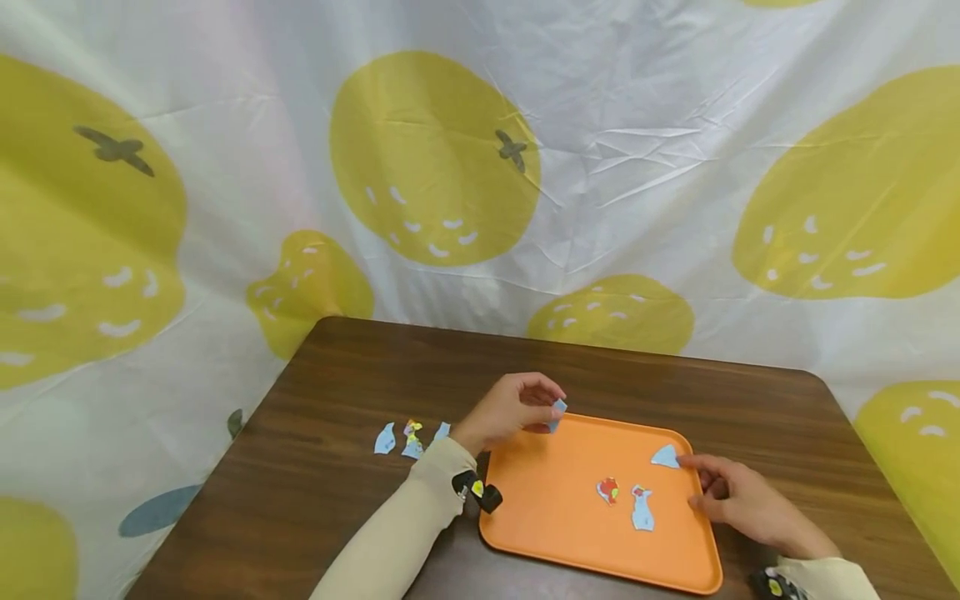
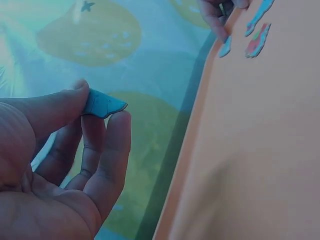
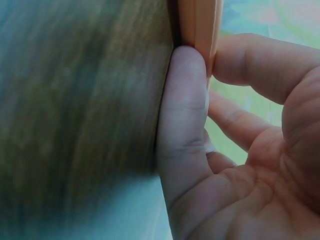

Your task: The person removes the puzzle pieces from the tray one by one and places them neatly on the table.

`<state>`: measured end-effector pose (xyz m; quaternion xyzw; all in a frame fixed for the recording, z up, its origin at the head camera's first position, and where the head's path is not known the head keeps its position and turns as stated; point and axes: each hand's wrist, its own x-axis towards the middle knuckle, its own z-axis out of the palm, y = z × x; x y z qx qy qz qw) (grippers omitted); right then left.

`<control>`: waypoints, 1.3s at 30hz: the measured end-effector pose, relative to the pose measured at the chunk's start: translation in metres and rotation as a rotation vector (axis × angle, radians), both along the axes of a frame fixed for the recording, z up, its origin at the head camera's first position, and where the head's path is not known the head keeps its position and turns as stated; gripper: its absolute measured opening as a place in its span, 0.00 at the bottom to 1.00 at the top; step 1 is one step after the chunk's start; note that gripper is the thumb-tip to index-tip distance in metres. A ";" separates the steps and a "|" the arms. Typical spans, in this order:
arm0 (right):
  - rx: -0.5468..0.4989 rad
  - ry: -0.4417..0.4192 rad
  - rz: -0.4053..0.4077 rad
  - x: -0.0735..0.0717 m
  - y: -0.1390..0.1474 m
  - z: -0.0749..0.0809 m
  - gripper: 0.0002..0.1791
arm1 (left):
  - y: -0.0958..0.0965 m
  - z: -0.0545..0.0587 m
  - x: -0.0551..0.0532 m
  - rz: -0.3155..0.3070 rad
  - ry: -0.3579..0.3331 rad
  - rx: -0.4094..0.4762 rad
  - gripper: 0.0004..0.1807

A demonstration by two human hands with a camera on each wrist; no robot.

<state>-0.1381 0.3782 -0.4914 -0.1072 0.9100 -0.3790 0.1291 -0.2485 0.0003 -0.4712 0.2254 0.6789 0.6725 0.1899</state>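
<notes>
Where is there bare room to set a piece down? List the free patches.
The tray's left half, below the left hand and its blue piece, is bare. So is the table behind the tray. The tray's right side is crowded: red piece, figure piece, corner piece, right hand. Loose pieces lie left of the tray.

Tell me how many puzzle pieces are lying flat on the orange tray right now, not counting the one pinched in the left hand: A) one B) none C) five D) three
D: on the orange tray lie a red piece, a blue piece and a light blue piece touched by the right hand; the left hand holds its piece above the tray's edge.
</notes>
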 end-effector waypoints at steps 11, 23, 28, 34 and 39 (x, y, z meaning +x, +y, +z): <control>0.002 -0.028 -0.016 0.001 0.000 0.002 0.33 | -0.043 -0.001 -0.004 0.066 0.014 -0.010 0.20; -0.034 0.017 0.011 0.000 0.000 -0.002 0.34 | -0.094 -0.003 -0.006 0.148 0.002 -0.005 0.23; -0.053 -0.015 0.000 -0.002 0.001 -0.003 0.38 | -0.119 -0.003 -0.006 0.189 0.021 -0.027 0.24; -0.052 -0.039 -0.021 -0.003 0.001 -0.003 0.40 | -0.147 -0.002 -0.003 0.229 0.020 -0.063 0.24; -0.067 -0.025 -0.007 -0.001 0.001 -0.002 0.39 | -0.169 -0.001 -0.001 0.258 0.037 -0.144 0.24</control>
